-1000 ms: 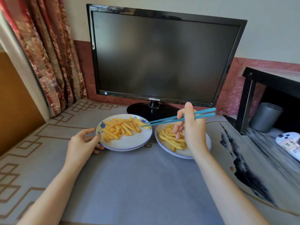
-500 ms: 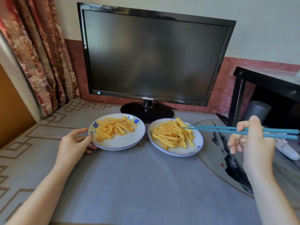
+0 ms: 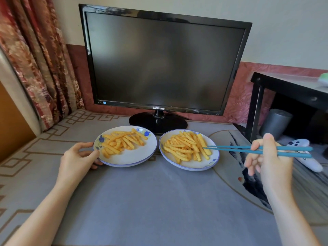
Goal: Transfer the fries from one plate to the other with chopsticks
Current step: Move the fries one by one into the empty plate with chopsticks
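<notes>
Cloth (image 3: 150, 201) nearest, plain grey, bare forearms reaching in over it from both sides. Gripped the left plate (image 3: 131, 159) by its near-left rim with the left hand (image 3: 78, 157), thumb on top of the edge, fingers tucked underneath. Held the chopsticks (image 3: 236, 150) in the right hand (image 3: 266, 162) way out to the right, fingers wrapped round the back half, sticks almost level and pointing left. Had the tips nearly together, only a sliver of gap, right at the outer fries of the right pile (image 3: 184, 146). Honestly couldn't tell whether a fry was actually pinched or just touched. Found that pile on the right plate (image 3: 193, 166) and the left pile (image 3: 122, 141) on the other one, so fries on both. Found the plates side by side on the cloth, close but not quite touching. Spotted a white controller (image 3: 312, 164) just behind the chopstick ends. Further back, saw a black monitor (image 3: 163, 61) with a dark screen, stand just behind the plates. Off right, noticed a black shelf (image 3: 291, 93) with a grey can (image 3: 276, 124) under it. Far left, saw a red floral curtain (image 3: 35, 59).
</notes>
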A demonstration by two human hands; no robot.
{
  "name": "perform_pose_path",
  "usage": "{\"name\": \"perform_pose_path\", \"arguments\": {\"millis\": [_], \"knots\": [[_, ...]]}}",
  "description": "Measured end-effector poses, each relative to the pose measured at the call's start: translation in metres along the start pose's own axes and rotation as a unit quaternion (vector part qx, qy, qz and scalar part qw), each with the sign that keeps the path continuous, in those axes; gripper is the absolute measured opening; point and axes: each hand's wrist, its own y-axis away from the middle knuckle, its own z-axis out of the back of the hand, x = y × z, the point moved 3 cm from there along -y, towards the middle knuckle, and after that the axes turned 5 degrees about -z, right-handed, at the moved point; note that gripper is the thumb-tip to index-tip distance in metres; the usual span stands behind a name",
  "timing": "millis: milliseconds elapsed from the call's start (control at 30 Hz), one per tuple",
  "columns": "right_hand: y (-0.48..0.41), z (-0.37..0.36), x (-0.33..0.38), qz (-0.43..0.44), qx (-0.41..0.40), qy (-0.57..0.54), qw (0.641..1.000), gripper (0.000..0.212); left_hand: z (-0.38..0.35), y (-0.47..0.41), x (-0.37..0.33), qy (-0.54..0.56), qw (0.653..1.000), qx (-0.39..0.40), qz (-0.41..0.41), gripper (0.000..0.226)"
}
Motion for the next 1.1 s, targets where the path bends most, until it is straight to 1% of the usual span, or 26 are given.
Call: {"name": "perform_pose_path", "arguments": {"millis": [133, 233, 333, 500, 600, 800, 967, 1100], "knots": [[0.000, -0.004, 0.000, 0.010, 0.012, 0.001, 1.000, 0.041, -0.001, 0.000, 0.000, -0.021, 1.000, -0.001, -0.001, 0.025], [0.001, -0.012, 0.003, 0.034, 0.019, 0.002, 0.999, 0.041, -0.002, -0.001, 0.001, -0.021, 1.000, 0.003, -0.001, 0.024], [0.005, -0.025, 0.008, 0.040, 0.033, -0.015, 0.999, 0.040, -0.002, -0.001, 0.001, -0.025, 1.000, 0.004, -0.003, 0.023], [0.014, -0.054, 0.016, 0.037, 0.089, -0.045, 0.994, 0.040, -0.002, -0.001, 0.001, -0.021, 1.000, 0.009, -0.005, 0.025], [0.018, -0.081, 0.015, 0.020, 0.143, -0.068, 0.987, 0.041, -0.002, -0.001, 0.002, -0.017, 1.000, 0.010, -0.003, 0.025], [0.023, -0.141, 0.005, -0.004, 0.250, -0.039, 0.967, 0.042, -0.002, -0.001, 0.003, -0.005, 1.000, 0.018, -0.002, 0.025], [0.027, -0.162, -0.002, -0.014, 0.281, -0.014, 0.959, 0.041, -0.003, -0.001, 0.003, -0.009, 1.000, 0.020, -0.007, 0.023], [0.030, -0.167, -0.005, -0.022, 0.282, -0.002, 0.959, 0.042, -0.002, -0.002, 0.003, -0.007, 1.000, 0.012, -0.004, 0.025]]}}
